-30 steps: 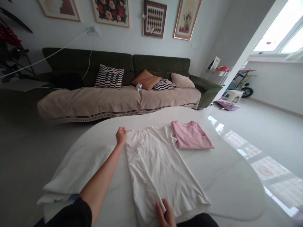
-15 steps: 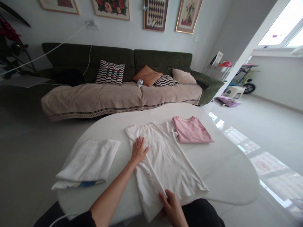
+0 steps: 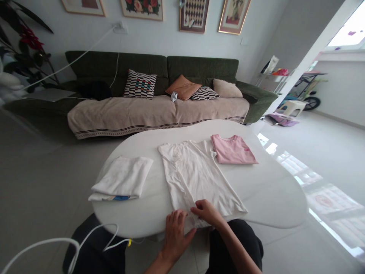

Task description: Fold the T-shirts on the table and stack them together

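A white T-shirt (image 3: 199, 175) lies spread on the table, its left side turned over in a long strip and its hem towards me. My right hand (image 3: 208, 213) pinches the shirt close to the hem, fingers curled over the cloth. Beside it, my left hand (image 3: 177, 232) is at the hem's left corner, fingers stretched out and thumb apart. Part of the hem is hidden behind both hands. A folded pink T-shirt (image 3: 234, 150) touches the white shirt's right sleeve. On the left sits a folded white garment (image 3: 124, 177) with a blue patch at its lower edge.
The white table (image 3: 270, 194) has a rounded outline. Behind it stands a green sofa (image 3: 199, 66) with a beige cover and several cushions. A white cable (image 3: 57, 240) runs at the lower left, over my dark-clothed leg.
My left hand has come down from the shirt's upper left to its hem. The right hand stays pinched near the hem. The camera view has shifted slightly.
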Available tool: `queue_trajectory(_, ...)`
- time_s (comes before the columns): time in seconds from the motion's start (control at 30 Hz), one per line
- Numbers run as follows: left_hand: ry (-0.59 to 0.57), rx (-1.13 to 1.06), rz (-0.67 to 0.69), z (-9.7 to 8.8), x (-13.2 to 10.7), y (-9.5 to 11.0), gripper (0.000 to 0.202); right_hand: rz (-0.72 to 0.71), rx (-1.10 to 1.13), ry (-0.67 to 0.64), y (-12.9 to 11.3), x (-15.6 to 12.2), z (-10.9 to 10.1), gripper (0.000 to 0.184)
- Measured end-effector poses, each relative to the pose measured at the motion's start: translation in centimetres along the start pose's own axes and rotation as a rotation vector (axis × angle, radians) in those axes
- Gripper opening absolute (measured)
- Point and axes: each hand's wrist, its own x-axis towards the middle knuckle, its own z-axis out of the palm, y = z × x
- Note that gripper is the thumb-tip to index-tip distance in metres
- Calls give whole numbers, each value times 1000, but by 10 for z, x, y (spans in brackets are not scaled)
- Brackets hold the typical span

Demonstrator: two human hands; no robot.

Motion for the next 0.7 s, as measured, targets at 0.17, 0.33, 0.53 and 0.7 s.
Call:
queue_trajectory(0.17, 163, 37, -76, -7, 13, 1, 33, 45, 634, -239, -36, -7, 8, 33)
queue_trajectory(0.33, 235, -16, -113, -15, -3, -6, 47, -63, 571, -242, -54, -19, 15, 29)
queue_trajectory(0.53, 138, 65, 52, -15, -33, -34, 64, -36, 111, -70, -17, -33, 37, 20)
queue_trajectory(0.7, 58, 171, 275, -20, -41, -48, 65, -26, -270, -244, -6, -18, 20, 24)
